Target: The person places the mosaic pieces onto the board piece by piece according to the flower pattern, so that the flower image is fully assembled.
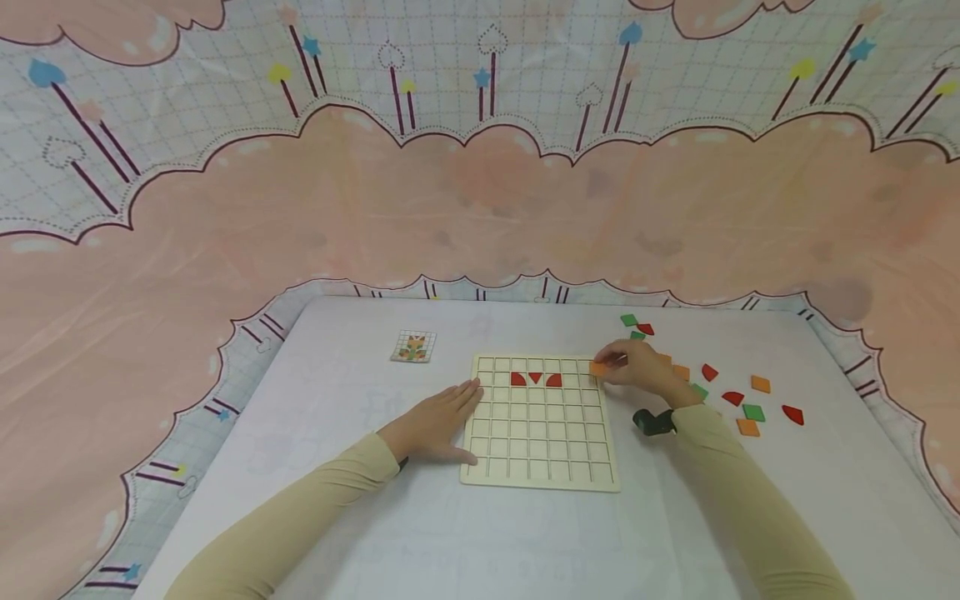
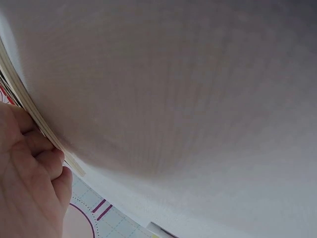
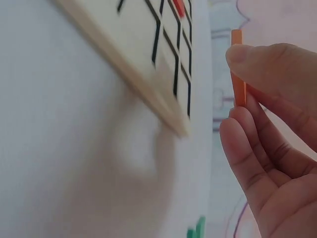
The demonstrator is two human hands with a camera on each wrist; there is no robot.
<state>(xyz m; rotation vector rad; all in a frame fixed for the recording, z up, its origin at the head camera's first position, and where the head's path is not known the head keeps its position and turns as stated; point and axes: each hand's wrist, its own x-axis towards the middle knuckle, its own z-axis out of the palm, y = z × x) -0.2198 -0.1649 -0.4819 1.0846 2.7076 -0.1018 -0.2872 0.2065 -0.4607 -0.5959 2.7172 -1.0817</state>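
Picture card (image 1: 412, 346): while it lies flat on the desk (image 1: 450, 542), beyond the left hand (image 1: 437, 423) and apart from the board (image 1: 537, 457), its grid shows an orange and green animal figure.
Left hand: fingers outstretched and resting at the board's left edge, thumb spread toward the near corner; grasping nothing.
Grid board: pale, flat on the desk between both hands, most squares bare.
Red pieces on the board: a quarter-round (image 1: 516, 382), a triangle (image 1: 535, 377) pointing toward the person, then another quarter-round (image 1: 555, 381), side by side in the second row from the far edge.
Orange square (image 1: 597, 369): held up at the board's far right corner; the right wrist view shows it edge-on and apart from the board.
Right hand (image 1: 637, 367): grasping the orange square, thumb on one side, fingers on the other.
Black device (image 1: 654, 422): at the right wrist, just beside the board.
Loose pieces: green (image 1: 753, 412), red (image 1: 792, 414) and orange (image 1: 761, 384) ones scattered right of the board, some partly hidden by the right hand and sleeve (image 1: 757, 492).
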